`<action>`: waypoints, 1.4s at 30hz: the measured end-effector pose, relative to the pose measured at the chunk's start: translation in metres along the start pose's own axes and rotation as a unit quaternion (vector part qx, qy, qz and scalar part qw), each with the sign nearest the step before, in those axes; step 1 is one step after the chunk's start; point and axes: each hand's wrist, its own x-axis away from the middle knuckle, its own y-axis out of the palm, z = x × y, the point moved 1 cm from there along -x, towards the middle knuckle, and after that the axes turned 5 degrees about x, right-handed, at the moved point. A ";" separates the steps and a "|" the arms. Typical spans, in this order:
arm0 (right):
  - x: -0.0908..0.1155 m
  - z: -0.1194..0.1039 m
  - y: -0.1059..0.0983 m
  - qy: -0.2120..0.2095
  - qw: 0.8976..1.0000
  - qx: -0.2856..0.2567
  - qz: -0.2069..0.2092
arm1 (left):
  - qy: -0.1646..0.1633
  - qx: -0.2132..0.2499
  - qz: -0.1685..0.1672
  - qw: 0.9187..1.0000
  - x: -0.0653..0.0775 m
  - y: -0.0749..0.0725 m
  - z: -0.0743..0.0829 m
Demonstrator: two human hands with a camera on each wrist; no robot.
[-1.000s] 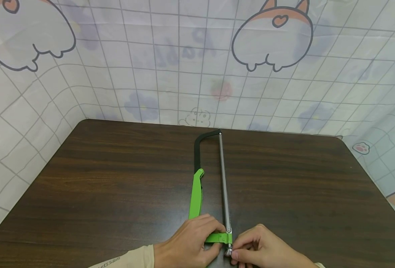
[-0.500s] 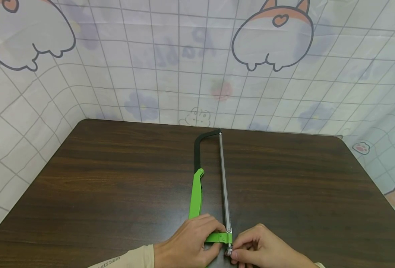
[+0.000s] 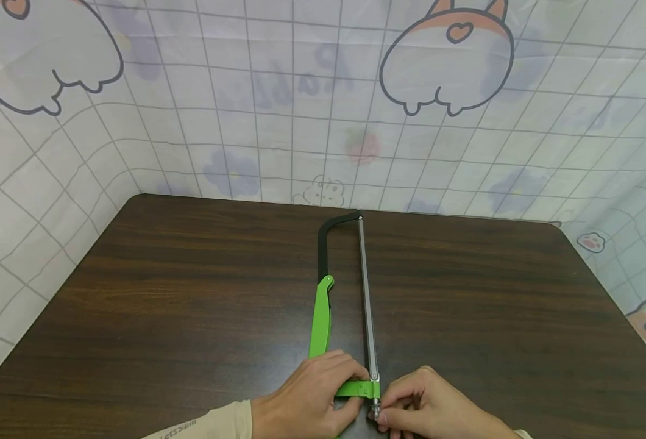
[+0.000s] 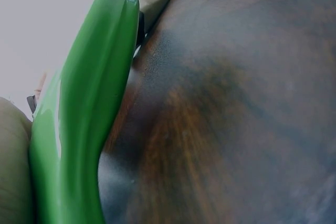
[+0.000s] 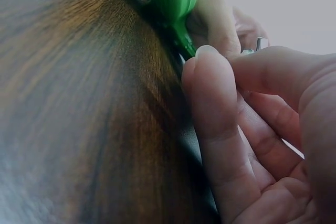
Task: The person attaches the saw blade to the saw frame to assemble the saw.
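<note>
A hacksaw (image 3: 319, 320) with a green and black frame lies on the dark wooden table, its bow pointing to the far side. The silver blade bar (image 3: 366, 299) runs along its right side. My left hand (image 3: 314, 396) grips the near end of the green frame and covers part of it. At the frame's near right corner, my right hand (image 3: 433, 405) pinches the small metal wing nut (image 3: 375, 412) between thumb and fingertips. Close beside the left palm, the left wrist view shows the green handle (image 4: 84, 103). In the right wrist view, curled fingers partly hide the metal fitting.
The brown table (image 3: 191, 292) extends to both sides of the saw. Behind it and at the sides hangs a white grid-patterned cloth (image 3: 312, 122) with cartoon prints, meeting the table's far edge.
The wing nut has turned slightly in the right fingertips. Both hands and the hacksaw stay in the same place.
</note>
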 end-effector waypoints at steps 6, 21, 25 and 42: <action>-0.001 0.002 0.000 -0.021 1.000 0.009 0.002 | 0.004 -0.005 0.000 1.000 0.000 0.000 0.000; 0.000 -0.002 0.000 -0.015 1.000 -0.014 0.000 | 0.011 -0.008 0.001 1.000 0.000 0.000 0.000; 0.000 -0.002 0.001 0.010 1.000 -0.028 -0.001 | 0.012 -0.007 0.001 1.000 0.000 -0.001 0.000; -0.002 -0.001 0.002 -0.018 1.000 0.019 0.017 | 0.000 -0.013 -0.009 1.000 0.001 -0.001 0.000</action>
